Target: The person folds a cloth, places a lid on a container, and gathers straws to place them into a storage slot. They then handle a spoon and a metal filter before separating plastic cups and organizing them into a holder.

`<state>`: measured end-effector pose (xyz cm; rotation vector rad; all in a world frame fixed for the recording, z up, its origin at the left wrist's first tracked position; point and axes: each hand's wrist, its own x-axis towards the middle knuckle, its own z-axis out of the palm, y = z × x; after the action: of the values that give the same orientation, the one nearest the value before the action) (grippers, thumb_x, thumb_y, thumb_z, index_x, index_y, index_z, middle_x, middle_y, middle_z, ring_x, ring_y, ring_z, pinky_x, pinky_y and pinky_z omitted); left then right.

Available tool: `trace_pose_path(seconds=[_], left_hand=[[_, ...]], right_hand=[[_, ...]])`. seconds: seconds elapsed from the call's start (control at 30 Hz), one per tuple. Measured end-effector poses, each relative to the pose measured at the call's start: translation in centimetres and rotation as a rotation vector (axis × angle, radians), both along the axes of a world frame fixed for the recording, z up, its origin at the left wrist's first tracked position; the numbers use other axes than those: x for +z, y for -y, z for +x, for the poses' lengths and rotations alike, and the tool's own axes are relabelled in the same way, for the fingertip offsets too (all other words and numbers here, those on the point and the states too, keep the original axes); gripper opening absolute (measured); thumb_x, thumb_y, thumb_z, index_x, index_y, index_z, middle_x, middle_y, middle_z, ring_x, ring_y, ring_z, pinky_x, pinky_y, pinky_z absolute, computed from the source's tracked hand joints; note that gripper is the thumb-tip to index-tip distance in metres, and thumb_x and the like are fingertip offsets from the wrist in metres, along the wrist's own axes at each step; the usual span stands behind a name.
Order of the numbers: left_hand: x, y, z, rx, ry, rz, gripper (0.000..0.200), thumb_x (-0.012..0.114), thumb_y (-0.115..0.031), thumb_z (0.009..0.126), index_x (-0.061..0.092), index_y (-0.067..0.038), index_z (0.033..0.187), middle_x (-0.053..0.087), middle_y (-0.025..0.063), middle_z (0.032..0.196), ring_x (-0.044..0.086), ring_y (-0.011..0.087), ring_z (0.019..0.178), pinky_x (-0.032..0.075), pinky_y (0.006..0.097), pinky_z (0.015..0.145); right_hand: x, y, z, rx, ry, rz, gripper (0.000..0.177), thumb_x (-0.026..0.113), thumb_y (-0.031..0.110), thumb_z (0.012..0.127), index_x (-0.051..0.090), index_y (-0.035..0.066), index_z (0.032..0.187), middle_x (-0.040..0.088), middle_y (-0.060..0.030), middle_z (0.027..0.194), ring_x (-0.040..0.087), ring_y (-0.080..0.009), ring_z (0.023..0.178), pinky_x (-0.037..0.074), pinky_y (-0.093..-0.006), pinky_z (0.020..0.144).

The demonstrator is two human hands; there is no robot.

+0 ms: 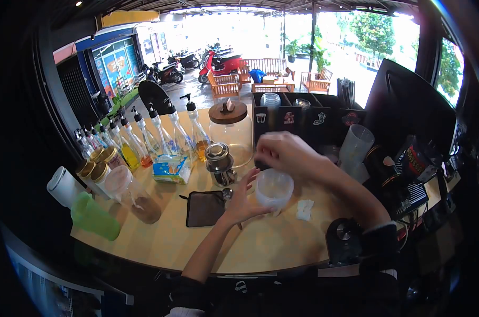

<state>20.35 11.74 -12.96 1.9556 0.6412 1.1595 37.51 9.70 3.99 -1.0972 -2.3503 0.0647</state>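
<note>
A clear plastic cup (275, 189) stands on the wooden counter in front of me. My left hand (240, 203) curves round its left side, thumb at the front near the base and fingers toward the rim. Above and behind the cup is my right hand (284, 150), slightly blurred, with its fingers curled together; whatever they may hold is hidden. A metal drip coffee filter (218, 156) sits on a metal vessel (223, 177) left of the cup. Beside my left hand lie a dark cloth pouch (205, 208) and a small metal utensil (228, 193).
Pump bottles (168, 138), a tissue pack (170, 170), a tall shaker (133, 195) and a green cup (95, 216) stand left. Behind is a wood-lidded glass jar (231, 132). At right are crumpled white paper (304, 210), a tall clear container (357, 145) and a black device (345, 238).
</note>
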Motion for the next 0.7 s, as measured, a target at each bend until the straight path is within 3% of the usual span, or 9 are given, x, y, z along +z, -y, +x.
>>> trace_pose_path(seconds=[0.13,0.17,0.23,0.3,0.47,0.7], left_hand=[[0.3,0.6,1.9,-0.056,0.023,-0.120,0.102,0.088,-0.031,0.053,0.033,-0.007,0.136,0.047,0.0119,0.127,0.048,0.0235,0.118,0.039,0.0369,0.100],[0.6,0.8,1.9,-0.031,-0.027,-0.175,0.094,0.088,-0.028,0.055,0.037,-0.007,0.131,0.053,0.0103,0.119,0.054,0.0203,0.110,0.043,0.0345,0.095],[0.7,0.8,2.3,-0.061,0.002,-0.217,0.090,0.087,-0.026,0.056,0.039,-0.007,0.130,0.055,0.0095,0.117,0.055,0.0198,0.107,0.045,0.0341,0.093],[0.5,0.5,2.5,-0.078,0.018,-0.218,0.085,0.087,-0.024,0.058,0.041,-0.007,0.127,0.059,0.0078,0.111,0.059,0.0189,0.102,0.047,0.0329,0.089],[0.1,0.4,2.3,-0.105,0.001,-0.222,0.087,0.087,-0.025,0.057,0.041,-0.007,0.128,0.059,0.0089,0.112,0.058,0.0192,0.103,0.047,0.0337,0.089],[-0.1,0.2,2.1,-0.085,-0.023,-0.233,0.089,0.087,-0.028,0.055,0.041,-0.007,0.128,0.059,0.0104,0.113,0.059,0.0208,0.102,0.048,0.0343,0.088]], right_hand=[[-2.5,4.4,0.8,0.082,0.199,-0.007,0.019,0.064,0.019,0.076,0.061,0.000,0.080,0.064,-0.0170,0.080,0.064,-0.0328,0.077,0.050,-0.0400,0.069],[-2.8,4.6,1.2,0.077,0.195,-0.008,0.019,0.064,0.019,0.076,0.061,0.000,0.080,0.064,-0.0170,0.080,0.064,-0.0328,0.077,0.050,-0.0400,0.069],[-3.9,4.7,1.9,0.008,0.350,-0.151,0.018,0.065,0.015,0.073,0.064,0.000,0.083,0.065,-0.0188,0.080,0.064,-0.0333,0.077,0.051,-0.0394,0.071],[-4.3,4.5,2.4,0.013,0.296,-0.192,0.018,0.066,0.013,0.072,0.065,0.000,0.083,0.065,-0.0193,0.079,0.064,-0.0335,0.077,0.051,-0.0395,0.071],[-4.7,4.1,2.8,0.099,0.224,-0.279,0.018,0.066,0.009,0.069,0.067,-0.002,0.083,0.066,-0.0202,0.080,0.064,-0.0336,0.076,0.051,-0.0396,0.070],[-3.6,4.6,1.7,0.073,0.350,-0.289,0.017,0.066,0.012,0.068,0.066,0.000,0.079,0.064,-0.0190,0.075,0.063,-0.0340,0.073,0.050,-0.0412,0.068]])
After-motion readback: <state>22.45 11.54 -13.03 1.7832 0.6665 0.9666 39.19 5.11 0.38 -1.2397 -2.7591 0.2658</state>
